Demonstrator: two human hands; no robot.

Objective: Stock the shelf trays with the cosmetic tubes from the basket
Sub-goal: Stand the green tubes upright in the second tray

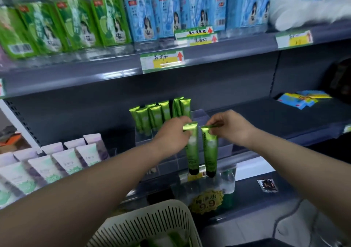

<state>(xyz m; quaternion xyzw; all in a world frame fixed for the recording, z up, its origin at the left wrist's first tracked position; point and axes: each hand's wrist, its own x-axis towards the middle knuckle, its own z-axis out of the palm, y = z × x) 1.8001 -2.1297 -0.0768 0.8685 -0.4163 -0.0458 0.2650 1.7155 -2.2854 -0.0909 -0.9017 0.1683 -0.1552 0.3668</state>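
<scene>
Pinching crimped ends, left hand (173, 135) and right hand (232, 127) each dangle a glossy green plastic tube (192, 149) cap-down over the clear tray (199, 113).

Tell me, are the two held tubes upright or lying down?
Upright, caps down. The left hand pinches the left tube, right hand the right tube, by crimped tops; black caps hang lowest.

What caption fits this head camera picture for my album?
Left hand pinches left tube, right hand pinches right tube, at shelf tray; basket below.
</scene>
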